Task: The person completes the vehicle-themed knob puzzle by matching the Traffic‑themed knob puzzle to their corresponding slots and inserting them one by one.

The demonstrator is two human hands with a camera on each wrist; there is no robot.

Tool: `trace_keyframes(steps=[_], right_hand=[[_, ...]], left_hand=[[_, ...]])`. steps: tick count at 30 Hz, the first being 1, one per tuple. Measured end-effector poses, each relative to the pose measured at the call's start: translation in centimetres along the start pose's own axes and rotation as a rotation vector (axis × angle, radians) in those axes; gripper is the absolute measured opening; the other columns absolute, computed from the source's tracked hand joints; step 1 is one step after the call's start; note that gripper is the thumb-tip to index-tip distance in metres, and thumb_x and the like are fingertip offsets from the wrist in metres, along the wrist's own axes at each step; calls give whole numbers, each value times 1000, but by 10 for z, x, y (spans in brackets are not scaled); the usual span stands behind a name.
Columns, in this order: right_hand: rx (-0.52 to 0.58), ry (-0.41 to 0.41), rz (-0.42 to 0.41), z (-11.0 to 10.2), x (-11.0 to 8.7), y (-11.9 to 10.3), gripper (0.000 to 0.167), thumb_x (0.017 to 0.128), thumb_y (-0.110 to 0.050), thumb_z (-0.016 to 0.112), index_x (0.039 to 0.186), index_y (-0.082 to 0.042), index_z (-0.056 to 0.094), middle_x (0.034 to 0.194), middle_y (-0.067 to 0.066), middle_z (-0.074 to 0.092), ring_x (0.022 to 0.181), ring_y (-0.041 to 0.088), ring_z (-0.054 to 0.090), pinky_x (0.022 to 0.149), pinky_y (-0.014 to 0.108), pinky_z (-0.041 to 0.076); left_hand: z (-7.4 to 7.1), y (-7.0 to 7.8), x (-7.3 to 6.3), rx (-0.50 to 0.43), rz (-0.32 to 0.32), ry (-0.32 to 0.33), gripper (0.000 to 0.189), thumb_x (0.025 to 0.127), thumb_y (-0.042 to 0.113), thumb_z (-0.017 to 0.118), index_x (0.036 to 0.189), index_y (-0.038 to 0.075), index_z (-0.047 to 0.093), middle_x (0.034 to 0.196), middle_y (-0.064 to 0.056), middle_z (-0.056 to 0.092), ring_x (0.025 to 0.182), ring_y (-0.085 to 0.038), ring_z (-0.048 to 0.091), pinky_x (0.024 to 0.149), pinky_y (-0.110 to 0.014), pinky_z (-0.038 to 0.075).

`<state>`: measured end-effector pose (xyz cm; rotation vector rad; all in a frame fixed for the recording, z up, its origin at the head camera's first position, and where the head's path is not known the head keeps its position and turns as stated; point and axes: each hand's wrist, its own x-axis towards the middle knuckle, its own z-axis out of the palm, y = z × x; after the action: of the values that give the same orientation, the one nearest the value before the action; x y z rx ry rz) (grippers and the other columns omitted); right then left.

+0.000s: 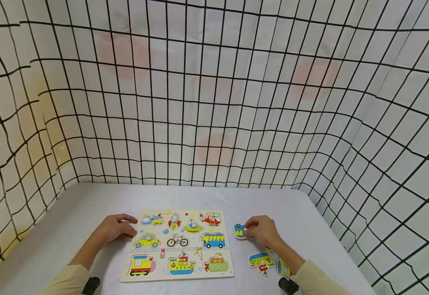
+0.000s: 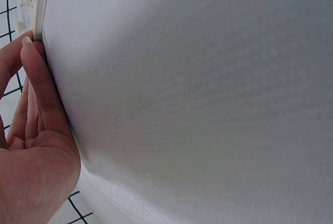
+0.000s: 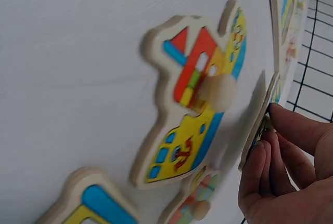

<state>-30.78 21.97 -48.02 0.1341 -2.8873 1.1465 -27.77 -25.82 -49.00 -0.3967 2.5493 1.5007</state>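
A wooden vehicle puzzle board (image 1: 163,253) lies on the white table in the head view, with printed pictures and some knobbed pieces on it. My left hand (image 1: 116,229) rests at its left edge, fingers loosely bent; in the left wrist view, the thumb and fingertips of the left hand (image 2: 44,99) are right at the edge. To the right of the board, my right hand (image 1: 264,230) pinches a blue and yellow bus puzzle piece (image 1: 239,231) by its knob. In the right wrist view, the bus piece (image 3: 255,130) is tilted edge-on, its face mostly hidden.
A ship puzzle piece (image 3: 182,146) with a round knob lies on the table below the right hand. Beside it are a smaller piece (image 3: 184,200) and a blue and yellow piece (image 3: 99,203). Black netting (image 1: 199,102) over white cloth surrounds the table.
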Motion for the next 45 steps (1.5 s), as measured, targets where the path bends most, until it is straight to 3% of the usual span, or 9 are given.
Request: trace_keyframes(steps=[18, 32, 45], right_hand=[[12, -114, -126, 31, 2, -36, 14, 76, -11, 86, 84, -9, 75, 70, -3, 64, 66, 13, 55, 58, 25, 45], [22, -120, -69, 49, 7, -51, 14, 76, -11, 87, 82, -9, 74, 70, -3, 65, 69, 13, 55, 63, 25, 45], [8, -108, -86, 49, 7, -54, 17, 76, -14, 88, 84, -9, 73, 70, -3, 65, 68, 12, 56, 63, 25, 44]], left_hand=[[0, 2, -3, -9, -2, -8, 48, 79, 13, 80, 123, 1, 68, 95, -11, 73, 68, -21, 63, 65, -30, 53], [3, 5, -5, 16, 7, -6, 46, 81, 14, 78, 124, 1, 67, 81, -6, 71, 67, -20, 62, 65, -29, 51], [0, 6, -7, 12, 7, -2, 48, 81, 14, 78, 125, 0, 66, 79, -5, 70, 66, -20, 62, 65, -29, 51]])
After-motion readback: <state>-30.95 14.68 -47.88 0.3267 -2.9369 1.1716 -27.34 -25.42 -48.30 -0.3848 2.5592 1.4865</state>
